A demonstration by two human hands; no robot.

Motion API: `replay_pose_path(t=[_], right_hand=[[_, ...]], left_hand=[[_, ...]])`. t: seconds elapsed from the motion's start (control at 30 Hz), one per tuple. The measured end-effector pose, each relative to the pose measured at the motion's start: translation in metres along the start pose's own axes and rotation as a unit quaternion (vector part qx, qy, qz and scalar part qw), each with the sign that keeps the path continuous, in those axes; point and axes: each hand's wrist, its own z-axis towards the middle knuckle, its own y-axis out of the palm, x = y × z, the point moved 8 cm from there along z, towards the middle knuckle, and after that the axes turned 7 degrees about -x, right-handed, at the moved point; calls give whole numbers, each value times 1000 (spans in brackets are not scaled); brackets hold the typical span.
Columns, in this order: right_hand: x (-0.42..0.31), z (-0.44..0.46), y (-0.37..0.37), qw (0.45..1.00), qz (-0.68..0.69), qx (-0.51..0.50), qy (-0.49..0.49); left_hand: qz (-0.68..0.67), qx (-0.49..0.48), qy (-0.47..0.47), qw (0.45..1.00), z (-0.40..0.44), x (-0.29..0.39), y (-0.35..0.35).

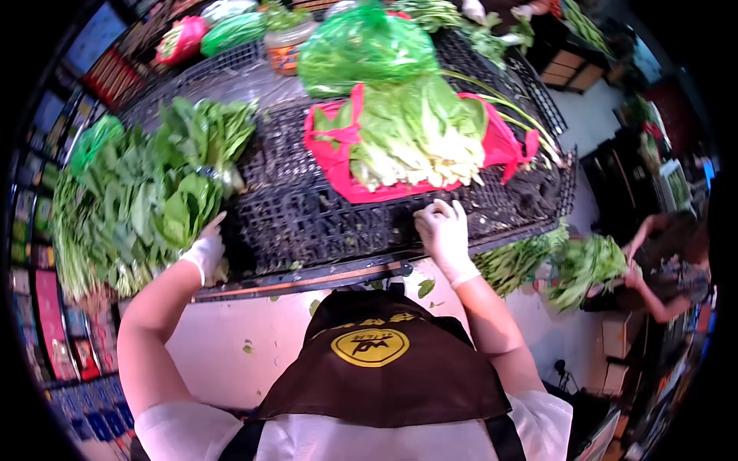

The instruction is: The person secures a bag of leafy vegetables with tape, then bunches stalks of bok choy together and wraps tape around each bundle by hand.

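Observation:
My left hand (206,250), in a white glove, is at the right edge of a big pile of leafy greens (146,192). One finger is stretched out beside the leaves; the other fingers are partly hidden, and nothing shows in the hand. My right hand (444,234), also gloved, hovers over the front of the black crate surface (307,227) with its fingers curled in. Whether anything small is between them is hidden. Just beyond it, pale-stemmed lettuce (419,134) lies on a red plastic bag (338,180), stem ends toward me.
Behind the lettuce sits a green plastic bag (365,50), with a labelled jar (288,48) to its left. On the right, another person (661,269) holds a bunch of greens (588,269). Loose leaves (427,288) lie on the floor below the crate edge.

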Motion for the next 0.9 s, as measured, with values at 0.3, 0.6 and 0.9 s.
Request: replay_pose_path(t=[0.3,0.6,0.9], right_hand=[[16,-10,3,984,91,-146,37],[40,78,-87,981,109,97,127],[78,78,-72,974,204,87,43]], left_hand=[[20,68,37,997,57,26,23],[-366,637,156,660,-121,-36,-259],[-451,706,123,533,-110,-99,-417]])
